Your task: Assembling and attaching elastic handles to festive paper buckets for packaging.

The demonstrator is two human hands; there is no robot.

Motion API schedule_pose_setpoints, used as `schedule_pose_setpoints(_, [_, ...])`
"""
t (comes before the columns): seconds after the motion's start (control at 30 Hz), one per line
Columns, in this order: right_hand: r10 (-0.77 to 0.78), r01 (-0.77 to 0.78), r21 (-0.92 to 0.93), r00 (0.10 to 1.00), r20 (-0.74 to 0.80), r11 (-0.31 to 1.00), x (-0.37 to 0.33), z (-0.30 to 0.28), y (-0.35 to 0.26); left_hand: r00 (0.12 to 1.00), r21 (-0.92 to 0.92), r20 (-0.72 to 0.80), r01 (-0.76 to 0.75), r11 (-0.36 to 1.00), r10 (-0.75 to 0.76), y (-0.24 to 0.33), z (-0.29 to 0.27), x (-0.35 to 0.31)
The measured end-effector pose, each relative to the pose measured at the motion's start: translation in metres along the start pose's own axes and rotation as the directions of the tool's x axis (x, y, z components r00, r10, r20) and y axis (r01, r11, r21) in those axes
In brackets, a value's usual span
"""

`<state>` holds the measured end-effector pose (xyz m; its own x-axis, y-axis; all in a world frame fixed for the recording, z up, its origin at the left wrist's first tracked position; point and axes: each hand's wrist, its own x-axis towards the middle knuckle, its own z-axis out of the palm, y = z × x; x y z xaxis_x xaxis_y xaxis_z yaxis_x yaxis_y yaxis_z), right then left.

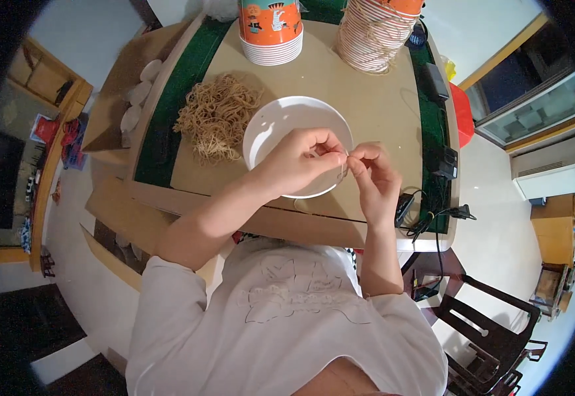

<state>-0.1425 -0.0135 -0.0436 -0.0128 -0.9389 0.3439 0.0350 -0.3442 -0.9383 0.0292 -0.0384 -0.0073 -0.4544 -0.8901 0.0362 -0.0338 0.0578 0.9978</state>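
Note:
In front of me a round white bowl stands on the table. My left hand is over its near right part, with thumb and forefinger pinched together. My right hand is at the bowl's right rim, also pinching, and the fingertips of both hands meet. A thin pale strand shows at the fingertips and hangs a little below them; its exact kind is too small to make out. Left of the bowl lies a tangled heap of thin tan strands.
At the back stand a stack of orange-printed paper tubs and a taller tub stack wrapped with tan strands. Black adapters and cables line the table's right edge. Open cardboard boxes are on the left; a dark chair stands at lower right.

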Motion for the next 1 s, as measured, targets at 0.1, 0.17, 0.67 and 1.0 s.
schedule_pose_setpoints(0.1, [-0.162,0.173,-0.209,0.984,0.067,0.962,0.0,-0.001,-0.009,0.993,-0.101,0.046,0.115,0.988,-0.111,0.014,-0.001,-0.003])
schedule_pose_setpoints(0.17, [-0.164,0.18,-0.292,0.983,0.077,0.939,-0.004,-0.003,-0.01,0.992,-0.131,0.057,0.119,0.984,-0.112,0.016,-0.001,-0.006])
schedule_pose_setpoints(0.67, [-0.264,0.362,-0.529,0.931,0.254,0.767,-0.003,-0.014,-0.009,0.963,-0.381,0.26,0.173,0.908,-0.074,0.041,-0.001,-0.02])
schedule_pose_setpoints(1.0, [-0.075,0.22,-0.35,0.921,0.382,0.911,0.004,-0.022,-0.006,0.952,-0.466,0.3,0.204,0.861,-0.063,0.047,0.003,-0.023])
